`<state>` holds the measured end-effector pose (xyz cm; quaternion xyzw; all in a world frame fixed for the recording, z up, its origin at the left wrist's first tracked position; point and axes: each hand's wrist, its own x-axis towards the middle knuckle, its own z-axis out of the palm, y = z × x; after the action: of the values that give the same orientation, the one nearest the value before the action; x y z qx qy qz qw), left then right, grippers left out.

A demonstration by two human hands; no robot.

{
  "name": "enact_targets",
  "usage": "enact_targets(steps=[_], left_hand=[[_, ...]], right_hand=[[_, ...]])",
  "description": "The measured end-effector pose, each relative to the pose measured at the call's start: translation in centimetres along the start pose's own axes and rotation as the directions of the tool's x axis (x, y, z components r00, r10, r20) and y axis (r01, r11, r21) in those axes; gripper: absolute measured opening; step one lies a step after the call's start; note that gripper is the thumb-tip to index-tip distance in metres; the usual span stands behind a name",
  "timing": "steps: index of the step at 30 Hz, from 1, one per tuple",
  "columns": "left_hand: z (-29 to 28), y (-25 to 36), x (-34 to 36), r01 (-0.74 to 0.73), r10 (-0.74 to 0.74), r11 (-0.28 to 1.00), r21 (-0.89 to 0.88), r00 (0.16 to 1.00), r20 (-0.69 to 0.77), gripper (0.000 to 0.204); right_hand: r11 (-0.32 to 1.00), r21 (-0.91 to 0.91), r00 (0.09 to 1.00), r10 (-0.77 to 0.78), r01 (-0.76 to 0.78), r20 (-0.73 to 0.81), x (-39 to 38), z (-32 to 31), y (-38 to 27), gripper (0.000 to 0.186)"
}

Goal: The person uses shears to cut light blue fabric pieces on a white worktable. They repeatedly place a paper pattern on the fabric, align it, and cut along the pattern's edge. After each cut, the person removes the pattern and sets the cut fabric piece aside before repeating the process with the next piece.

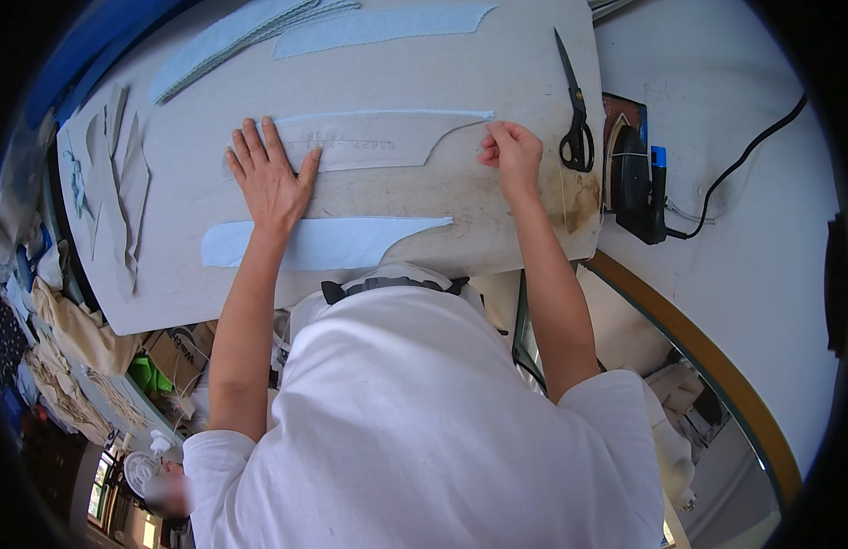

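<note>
My left hand lies flat with fingers spread on the left part of a translucent pattern template. A light blue edge of fabric shows along the template's far side. Just beyond the template's pointed right end, my right hand is closed, with thumb and fingers pinched together. Whatever it may hold is too small to make out. Nearer to me, a light blue fabric piece of similar shape lies flat, partly covered by my left forearm.
A padded table carries a stack of light blue pieces, another single piece and pale strips at left. Black scissors lie at right. Beside them rests an iron with a black cord.
</note>
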<state>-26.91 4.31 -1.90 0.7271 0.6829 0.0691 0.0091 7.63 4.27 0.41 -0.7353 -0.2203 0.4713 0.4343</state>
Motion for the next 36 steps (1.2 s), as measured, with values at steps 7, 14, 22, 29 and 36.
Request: enact_targets(steps=[7, 14, 22, 29, 36], left_hand=[[-0.4, 0.2, 0.2, 0.008, -0.008, 1.000, 0.000, 1.000, 0.023, 0.088], [-0.7, 0.0, 0.1, 0.012, -0.012, 0.999, -0.051, 1.000, 0.015, 0.090], [-0.6, -0.1, 0.0, 0.050, -0.052, 0.988, -0.144, 0.999, -0.008, 0.092], [-0.8, 0.0, -0.3, 0.069, -0.078, 0.976, -0.207, 0.996, -0.037, 0.090], [-0.9, 0.1, -0.4, 0.093, -0.101, 0.978, -0.188, 0.994, -0.031, 0.090]], right_hand=[[0.967, -0.255, 0.998, -0.044, 0.030, -0.051, 0.0, 1.1, -0.8, 0.021], [0.420, -0.553, 0.647, -0.696, 0.719, 0.312, -5.3, 5.6, -1.9, 0.009], [0.162, -0.256, 0.295, -0.688, 0.953, 0.663, -6.3, 14.3, 0.4, 0.024], [0.101, -0.266, 0.268, -0.636, 0.959, 0.723, -5.4, 14.3, 1.7, 0.029], [0.110, -0.237, 0.253, -0.626, 0.965, 0.738, -5.2, 14.3, 1.7, 0.031]])
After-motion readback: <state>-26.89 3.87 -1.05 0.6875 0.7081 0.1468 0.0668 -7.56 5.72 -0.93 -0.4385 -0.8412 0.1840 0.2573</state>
